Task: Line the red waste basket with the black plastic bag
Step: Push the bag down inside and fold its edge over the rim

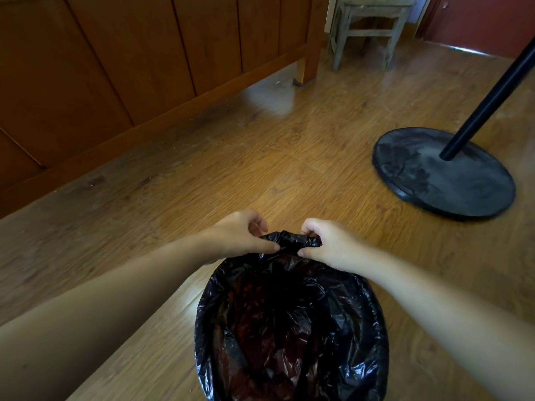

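The black plastic bag point(289, 328) hangs open inside the waste basket at the bottom middle, folded over the rim all round. The basket itself is covered; only a dull red tint shows through the thin plastic inside. At the far side of the rim, slack bag material is gathered into a bunch. My left hand point(243, 235) pinches that bunch from the left between thumb and fingers. My right hand point(327, 244) grips the same bunch from the right. Both hands nearly touch each other.
The basket stands on a wooden laminate floor point(260, 157). A round black stand base point(443, 172) with a slanted black pole sits at the right. A wooden bed frame point(130, 68) runs along the left, and a grey wooden stool point(367, 30) stands at the back.
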`<state>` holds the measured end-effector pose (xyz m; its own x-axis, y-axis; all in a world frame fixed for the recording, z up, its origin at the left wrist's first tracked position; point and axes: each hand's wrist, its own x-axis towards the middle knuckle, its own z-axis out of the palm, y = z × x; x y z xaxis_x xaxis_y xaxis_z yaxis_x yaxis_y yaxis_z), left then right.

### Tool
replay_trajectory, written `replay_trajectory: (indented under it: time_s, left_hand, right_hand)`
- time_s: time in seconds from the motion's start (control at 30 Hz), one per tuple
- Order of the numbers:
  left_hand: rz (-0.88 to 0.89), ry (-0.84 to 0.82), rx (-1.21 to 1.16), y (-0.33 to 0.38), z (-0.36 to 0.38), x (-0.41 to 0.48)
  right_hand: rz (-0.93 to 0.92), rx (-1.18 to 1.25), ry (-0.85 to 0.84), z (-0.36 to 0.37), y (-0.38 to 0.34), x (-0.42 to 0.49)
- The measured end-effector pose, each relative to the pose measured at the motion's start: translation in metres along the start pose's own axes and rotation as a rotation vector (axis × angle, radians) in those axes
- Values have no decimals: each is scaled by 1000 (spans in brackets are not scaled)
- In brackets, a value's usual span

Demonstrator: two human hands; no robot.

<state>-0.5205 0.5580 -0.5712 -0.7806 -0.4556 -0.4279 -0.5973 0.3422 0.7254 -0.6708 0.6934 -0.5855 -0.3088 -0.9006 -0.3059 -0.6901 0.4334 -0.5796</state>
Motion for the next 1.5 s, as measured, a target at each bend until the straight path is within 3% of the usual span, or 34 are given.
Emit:
replay_trajectory:
  time_s: [0.13, 0.27, 0.43, 0.6, 0.87, 1.07, 1.2, 1.33, 1.4, 1.5]
  left_hand:
    - [141, 30, 42, 14, 9, 2]
    - [127, -10, 163, 16, 15, 2]
    - [126, 19, 196, 8, 13, 1]
    - [81, 18, 184, 4, 15, 1]
    - [22, 11, 81, -3, 18, -2]
    - [-99, 18, -35, -14, 4, -2]
    - [-157, -97, -38, -16, 1, -2]
    - [-217, -262, 119, -12, -10, -5]
    - [-162, -207, 209, -10, -15, -4]
    - [26, 41, 146, -2, -12, -2]
  right_hand:
    - [-60, -1, 7, 3, -11, -1]
    - [-112, 38, 34, 1, -10, -4]
    - [-183, 79, 183, -2, -1, -9]
    - [-198, 66, 108, 6, -6, -7]
    - [-80, 67, -8, 7, -7, -4]
    - [32, 77, 48, -5, 7, -5]
    - [49, 54, 65, -5, 8, -4]
    - [23, 11, 47, 0, 3, -4]
    - [-13, -7, 52, 2, -1, -5]
    - [-68, 8, 78, 6, -6, -3]
